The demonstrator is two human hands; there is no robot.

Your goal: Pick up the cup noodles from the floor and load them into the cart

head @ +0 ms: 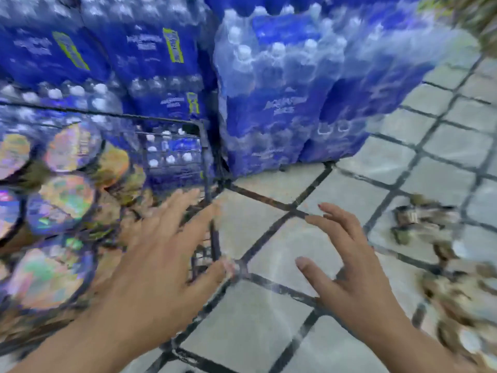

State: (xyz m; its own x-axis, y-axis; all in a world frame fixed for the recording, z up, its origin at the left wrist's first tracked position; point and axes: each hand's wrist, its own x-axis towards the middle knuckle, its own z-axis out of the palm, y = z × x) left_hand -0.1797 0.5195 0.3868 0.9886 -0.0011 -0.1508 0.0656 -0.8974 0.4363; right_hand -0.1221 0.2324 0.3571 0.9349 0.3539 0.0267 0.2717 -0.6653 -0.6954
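Note:
The frame is motion-blurred. A dark wire cart (207, 157) fills the left side, with several cup noodles (64, 203) inside showing colourful round lids. My left hand (158, 254) hovers over the cart's right edge, fingers spread and empty. My right hand (347, 265) is spread above the tiled floor, also empty. More cup noodles (451, 300) lie blurred on the floor at the right edge, to the right of my right hand.
Stacks of shrink-wrapped water bottle packs (290, 98) stand behind the cart and at the centre back. The grey tiled floor (269, 327) with dark grout spreads across the lower middle and right.

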